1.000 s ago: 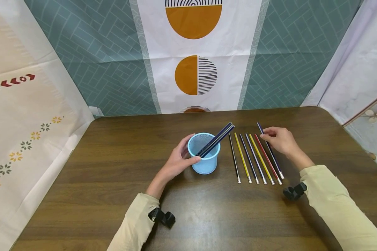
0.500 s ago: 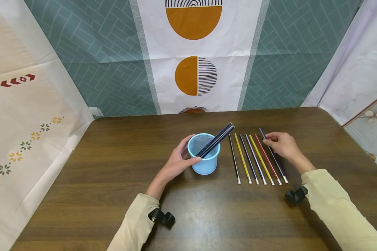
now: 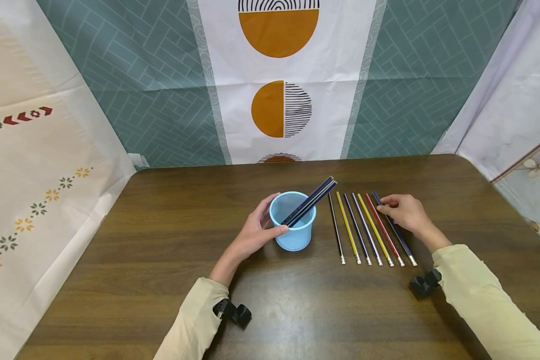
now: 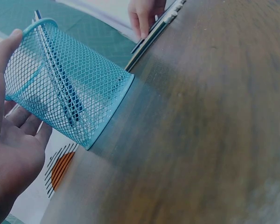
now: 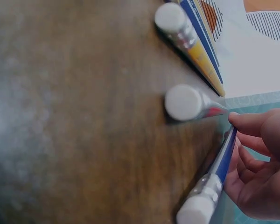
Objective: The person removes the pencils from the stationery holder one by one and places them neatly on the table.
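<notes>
In the head view, my left hand holds a light blue mesh pencil cup by its side, thumb near the rim. Several dark blue pencils lean inside the cup, tilted to the right; the mesh shows them in the left wrist view. My right hand pinches a blue pencil near its far end, at the right end of a row. That pencil lies along the table, with its white eraser toward me. Just left of it is a red pencil.
Further left in the row are yellow pencils, blue ones and a black pencil, roughly parallel, erasers toward me. The brown wooden table meets a patterned cloth backdrop at its far edge.
My right hand has moved toward me and slightly right, bringing the blue pencil down into line beside the red one. My left hand and the cup have stayed in place.
</notes>
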Motion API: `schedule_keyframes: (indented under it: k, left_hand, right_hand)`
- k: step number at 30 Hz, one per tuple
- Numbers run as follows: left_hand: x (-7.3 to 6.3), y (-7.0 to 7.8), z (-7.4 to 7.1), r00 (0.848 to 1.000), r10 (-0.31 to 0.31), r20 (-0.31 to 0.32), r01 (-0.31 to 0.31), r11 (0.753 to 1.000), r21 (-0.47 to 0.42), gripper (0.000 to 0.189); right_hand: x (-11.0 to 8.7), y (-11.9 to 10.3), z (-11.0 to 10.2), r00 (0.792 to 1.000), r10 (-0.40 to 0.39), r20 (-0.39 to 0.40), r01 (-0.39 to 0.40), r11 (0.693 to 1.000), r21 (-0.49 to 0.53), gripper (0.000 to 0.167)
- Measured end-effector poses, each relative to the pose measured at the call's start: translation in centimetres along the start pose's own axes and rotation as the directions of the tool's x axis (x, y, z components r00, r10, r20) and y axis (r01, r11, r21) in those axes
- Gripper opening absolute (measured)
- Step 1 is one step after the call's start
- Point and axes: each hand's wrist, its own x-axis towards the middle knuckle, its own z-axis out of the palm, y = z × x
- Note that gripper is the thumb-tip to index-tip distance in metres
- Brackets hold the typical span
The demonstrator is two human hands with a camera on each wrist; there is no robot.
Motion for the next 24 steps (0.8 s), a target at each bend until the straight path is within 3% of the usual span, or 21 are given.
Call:
schedule_keyframes:
  k: [24]
  left_hand:
    - [0.0, 0.12, 0.07, 1.0, -0.002, -0.003, 0.002, 1.0, -0.003, 0.073]
  right_hand:
    - [0.01, -0.14, -0.12, 1.0, 0.017, 0.007, -0.017, 0.999, 0.029, 0.035]
